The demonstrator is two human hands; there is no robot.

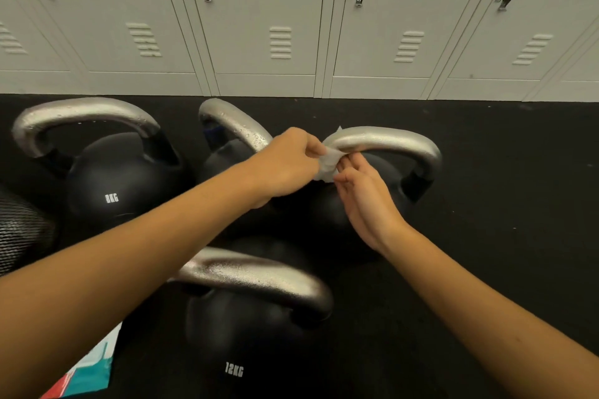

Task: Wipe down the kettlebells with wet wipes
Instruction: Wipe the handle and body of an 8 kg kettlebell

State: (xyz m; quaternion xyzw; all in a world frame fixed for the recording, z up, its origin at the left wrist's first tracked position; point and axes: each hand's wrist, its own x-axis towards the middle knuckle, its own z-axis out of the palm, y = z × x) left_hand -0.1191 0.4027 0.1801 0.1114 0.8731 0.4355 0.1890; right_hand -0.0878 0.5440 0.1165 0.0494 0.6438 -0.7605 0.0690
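Left hand [285, 165] at frame centre, fingers curled, pinching the wet wipe [329, 163] against the left end of a silver handle. Right hand [366, 201] just right of it, palm turned up, fingers loosely extended, fingertips touching the wipe's lower edge; whether they actually pinch it, cannot tell. Both forearms run in from the bottom corners.

Lockers [265, 16]: grey row across the whole upper third, vented doors, keyed latches. Floor [502, 204]: black mat, fills everything below the lockers.

Four kettlebells, black bodies, silver handles:
- 12KG kettlebell [259, 327], bottom centre, nearest the camera, label white, handle glossy.
- 8KG kettlebell [120, 178], left of centre, droplets on handle.
- Right kettlebell [389, 146], centre-right, the one being wiped; its body is mostly hidden behind both hands, label not visible.
- Middle kettlebell [233, 126], upper centre between the 8KG one and the right one, mostly covered by the left forearm, droplets on its handle, label not visible.

Black mesh object [22, 233] at left edge, touching or just beside the 8KG kettlebell; cannot tell which.

Teal, white and red packet [90, 369] at bottom left, partly under the left forearm, print unreadable.

Wipe: small, white, crumpled, wrapped at the bend where the right kettlebell's handle curves down on its left side.
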